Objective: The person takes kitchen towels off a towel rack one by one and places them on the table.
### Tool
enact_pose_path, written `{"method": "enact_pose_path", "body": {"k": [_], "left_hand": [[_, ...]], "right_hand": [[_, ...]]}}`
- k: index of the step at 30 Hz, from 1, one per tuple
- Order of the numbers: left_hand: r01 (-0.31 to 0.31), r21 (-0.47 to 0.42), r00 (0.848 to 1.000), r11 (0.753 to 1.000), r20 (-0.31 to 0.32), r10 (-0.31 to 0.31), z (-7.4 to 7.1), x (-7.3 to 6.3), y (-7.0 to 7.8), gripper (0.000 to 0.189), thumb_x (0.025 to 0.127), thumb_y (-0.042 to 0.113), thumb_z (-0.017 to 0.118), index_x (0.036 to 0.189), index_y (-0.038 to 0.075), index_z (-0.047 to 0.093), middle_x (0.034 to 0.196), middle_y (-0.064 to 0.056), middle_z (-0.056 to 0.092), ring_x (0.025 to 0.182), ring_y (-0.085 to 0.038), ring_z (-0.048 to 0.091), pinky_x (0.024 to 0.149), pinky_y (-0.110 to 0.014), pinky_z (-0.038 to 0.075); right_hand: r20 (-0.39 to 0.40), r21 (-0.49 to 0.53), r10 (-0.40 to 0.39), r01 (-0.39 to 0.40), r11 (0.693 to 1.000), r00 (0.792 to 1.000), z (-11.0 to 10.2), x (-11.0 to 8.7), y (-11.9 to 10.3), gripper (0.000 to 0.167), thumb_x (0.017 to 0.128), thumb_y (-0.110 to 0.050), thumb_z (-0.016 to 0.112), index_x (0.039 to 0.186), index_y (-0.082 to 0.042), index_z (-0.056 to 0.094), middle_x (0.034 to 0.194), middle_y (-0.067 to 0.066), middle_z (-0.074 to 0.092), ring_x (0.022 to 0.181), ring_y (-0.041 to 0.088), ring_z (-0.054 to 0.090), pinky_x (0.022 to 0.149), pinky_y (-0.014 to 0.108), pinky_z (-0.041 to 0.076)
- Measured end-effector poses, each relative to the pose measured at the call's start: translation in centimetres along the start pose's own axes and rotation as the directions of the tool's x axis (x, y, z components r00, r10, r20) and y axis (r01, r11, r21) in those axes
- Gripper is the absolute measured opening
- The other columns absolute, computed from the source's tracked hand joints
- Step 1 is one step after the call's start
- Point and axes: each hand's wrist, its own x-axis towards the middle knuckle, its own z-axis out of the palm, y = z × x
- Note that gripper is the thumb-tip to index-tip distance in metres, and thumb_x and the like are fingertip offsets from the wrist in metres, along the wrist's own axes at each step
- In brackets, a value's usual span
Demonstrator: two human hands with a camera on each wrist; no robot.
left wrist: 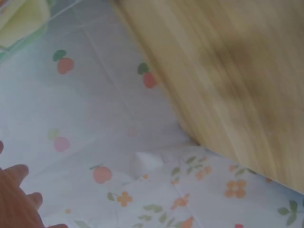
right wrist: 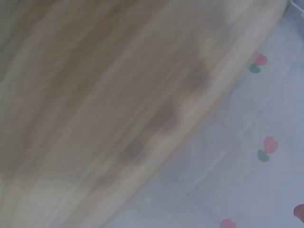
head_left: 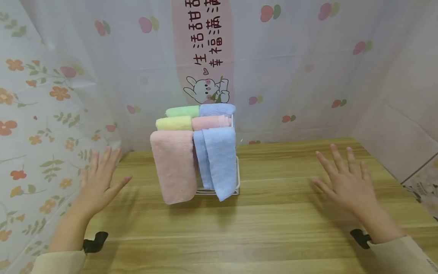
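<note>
– state of left hand (head_left: 98, 183), right hand (head_left: 350, 187)?
– spread, gripping nothing.
– position of towels (head_left: 173, 165)?
– on rack (head_left: 238, 177), between both; nearer left hand, to its right; at front, draped with long axis downward.

The left hanging towel (head_left: 173, 167) was plain dusty pink, the right hanging towel (head_left: 220, 161) light blue. The rolled towels (head_left: 174, 123) were soft yellow, pink, mint green and periwinkle; the rack (head_left: 238, 173) was white. The surface (head_left: 291, 220) had a streaky yellow-brown wood grain. The white back curtain (head_left: 291, 68) bore paired red, pink and green shapes and a pink panel (head_left: 203, 45) with dark red lettering; the left cloth (head_left: 42, 125), white too, carried orange flowers and green leaves. The sleeves (head_left: 58, 262) were cream.
</note>
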Motion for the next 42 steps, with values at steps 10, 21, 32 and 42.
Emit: {"method": "enact_pose_path", "body": {"k": [10,21,32,42], "left_hand": [[-0.158,-0.227,0.983,0.961,-0.124,0.132,0.0,1.4,0.9,0.063,0.101,0.02,0.058,0.156,0.012,0.029,0.161,-0.027,0.022,0.15,-0.051,0.002,0.109,-0.079,-0.001],[-0.174,-0.275,0.975,0.946,-0.181,0.126,0.2,2.1,1.4,0.065,0.093,0.014,0.07,0.151,0.014,0.041,0.157,-0.021,0.037,0.144,-0.049,0.029,0.109,-0.073,0.023],[-0.1,-0.307,0.987,0.947,-0.152,0.055,0.6,2.9,2.3,0.056,0.095,0.018,0.068,0.147,0.014,0.048,0.15,-0.016,0.048,0.137,-0.04,0.041,0.099,-0.067,0.04],[-0.105,-0.343,0.985,0.933,-0.164,0.051,1.8,4.5,2.9,0.046,0.093,0.017,0.071,0.137,0.013,0.058,0.139,-0.013,0.059,0.121,0.021,0.039,0.099,-0.05,0.05]], "right_hand": [[-0.073,0.056,-0.052,0.056,0.997,0.996,-1.4,1.0,-3.0,0.079,0.097,-0.055,0.054,0.16,-0.032,0.011,0.169,0.006,-0.004,0.152,0.046,-0.008,0.104,0.081,0.019],[-0.185,0.057,-0.123,0.136,0.989,0.975,-3.0,2.7,-6.7,0.077,0.097,-0.052,0.056,0.16,-0.028,0.019,0.168,0.01,0.014,0.15,0.047,0.014,0.09,0.08,0.037],[-0.282,0.414,-0.172,0.281,0.866,0.944,-6.0,4.5,-10.7,0.065,0.098,-0.031,0.063,0.156,-0.023,0.033,0.162,0.006,0.032,0.145,0.039,0.027,0.104,0.072,0.031],[-0.383,0.473,-0.268,0.437,0.765,0.884,-8.2,6.4,-15.0,0.062,0.095,-0.024,0.067,0.151,-0.019,0.041,0.157,0.004,0.04,0.14,0.032,0.034,0.109,0.06,0.031]]}}
